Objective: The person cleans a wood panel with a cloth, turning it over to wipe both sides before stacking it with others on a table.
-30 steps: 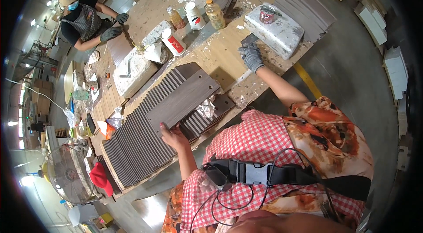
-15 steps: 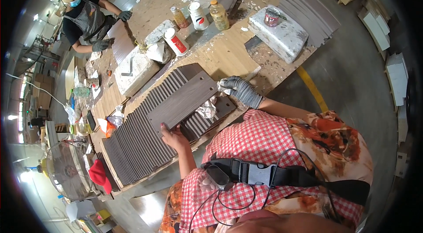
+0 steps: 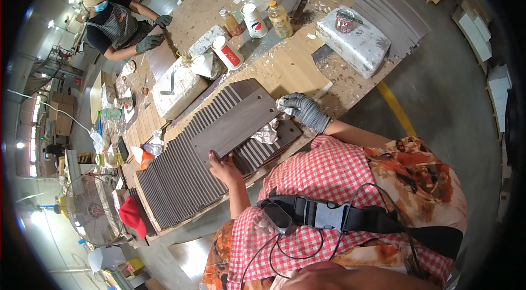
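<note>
A grey-brown wood-grain board with small holes at its corners lies across a long row of stacked boards. My bare left hand pinches its near edge, thumb on top. At the board's right end is my right hand, in a grey knitted glove, its fingers closed on a white rag by the corner. A crumpled white cloth or paper sits against the board's near side. Under it, another dark board shows partly.
Across the worktable stand white canisters, a yellow bottle and a white block bearing a small tin. At the far left a co-worker in gloves handles a board. A fan stands left.
The whole view has shifted slightly. My hands keep nearly the same places on the board and the rag. One of the co-worker's gloved hands has moved up along their board, nearer the other.
</note>
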`<state>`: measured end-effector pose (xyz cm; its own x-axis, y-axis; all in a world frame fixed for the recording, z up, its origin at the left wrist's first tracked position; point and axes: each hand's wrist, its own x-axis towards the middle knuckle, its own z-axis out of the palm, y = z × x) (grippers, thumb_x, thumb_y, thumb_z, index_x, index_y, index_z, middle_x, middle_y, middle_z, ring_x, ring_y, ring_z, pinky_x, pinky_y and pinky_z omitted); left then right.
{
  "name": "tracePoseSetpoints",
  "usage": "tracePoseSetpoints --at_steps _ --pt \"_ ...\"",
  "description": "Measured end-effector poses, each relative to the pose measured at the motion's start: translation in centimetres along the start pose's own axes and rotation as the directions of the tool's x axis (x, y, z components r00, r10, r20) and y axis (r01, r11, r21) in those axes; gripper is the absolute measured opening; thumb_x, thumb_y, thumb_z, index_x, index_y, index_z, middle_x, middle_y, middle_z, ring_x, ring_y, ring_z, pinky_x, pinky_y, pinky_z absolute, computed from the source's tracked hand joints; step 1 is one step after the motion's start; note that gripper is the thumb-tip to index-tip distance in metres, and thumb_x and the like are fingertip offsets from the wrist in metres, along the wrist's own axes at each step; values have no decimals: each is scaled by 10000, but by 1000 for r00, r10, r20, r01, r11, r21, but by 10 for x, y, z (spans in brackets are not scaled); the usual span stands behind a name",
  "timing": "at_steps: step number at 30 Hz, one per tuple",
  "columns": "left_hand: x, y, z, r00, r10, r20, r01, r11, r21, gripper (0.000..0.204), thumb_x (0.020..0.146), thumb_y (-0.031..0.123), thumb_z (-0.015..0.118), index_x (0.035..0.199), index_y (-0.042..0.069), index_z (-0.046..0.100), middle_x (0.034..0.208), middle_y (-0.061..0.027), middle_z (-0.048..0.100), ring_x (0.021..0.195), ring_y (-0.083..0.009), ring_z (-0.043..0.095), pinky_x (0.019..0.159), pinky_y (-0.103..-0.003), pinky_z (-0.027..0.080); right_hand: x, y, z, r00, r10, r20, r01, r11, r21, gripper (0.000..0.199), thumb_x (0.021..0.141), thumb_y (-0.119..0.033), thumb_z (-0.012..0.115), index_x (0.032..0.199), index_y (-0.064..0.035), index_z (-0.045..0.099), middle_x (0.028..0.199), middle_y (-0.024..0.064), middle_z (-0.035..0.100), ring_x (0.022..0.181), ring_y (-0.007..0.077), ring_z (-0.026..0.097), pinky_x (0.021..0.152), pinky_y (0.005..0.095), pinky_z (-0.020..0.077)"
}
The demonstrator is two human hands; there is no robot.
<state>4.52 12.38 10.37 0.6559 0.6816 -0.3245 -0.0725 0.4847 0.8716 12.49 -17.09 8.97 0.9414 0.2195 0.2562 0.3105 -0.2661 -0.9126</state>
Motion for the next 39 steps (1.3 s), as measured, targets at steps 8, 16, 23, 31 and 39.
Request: tracePoseSetpoints --at_steps 8,16,23,31,39 --pt "2 -3 6 998 30 47 -28 998 -52 259 939 232 545 1030 -10 558 932 -118 634 765 -187 648 598 -313 571 -4 46 0 979 181 -90 -136 921 366 276 867 -12 612 1143 -25 613 1098 83 635 1009 192 616 906 287 504" --pt "-10 4 12 997 46 59 -43 998 -45 276 953 227 528 1034 -36 543 959 -142 631 760 -198 655 581 -308 571 -12 13 9 973 230 -22 -181 817 547 299 852 14 634 1150 -10 611 1132 71 636 1024 144 608 900 246 506" --pt "-4 2 11 990 60 131 -55 998 -40 284 951 225 527 1027 -47 542 961 -143 635 776 -199 659 593 -301 583 -2 66 -2 920 392 -1 -325 763 559 278 859 14 626 1136 -12 629 1109 41 649 938 108 617 840 239 523" --pt "0 -2 1 993 46 111 -42 998 -39 287 938 208 538 1036 -62 538 970 -156 633 779 -220 665 603 -314 597 22 30 -7 994 -88 58 105 800 -591 531 747 -160 670 1268 -151 564 1344 61 505 1272 257 419 1101 377 308" --pt "-6 -1 3 986 60 159 -45 995 -92 362 948 264 485 1158 -31 485 1094 -158 587 951 -257 636 693 -360 598 75 13 10 838 -346 421 488 821 -297 555 733 -38 629 1259 -205 579 1388 22 487 1312 214 407 1124 374 267"
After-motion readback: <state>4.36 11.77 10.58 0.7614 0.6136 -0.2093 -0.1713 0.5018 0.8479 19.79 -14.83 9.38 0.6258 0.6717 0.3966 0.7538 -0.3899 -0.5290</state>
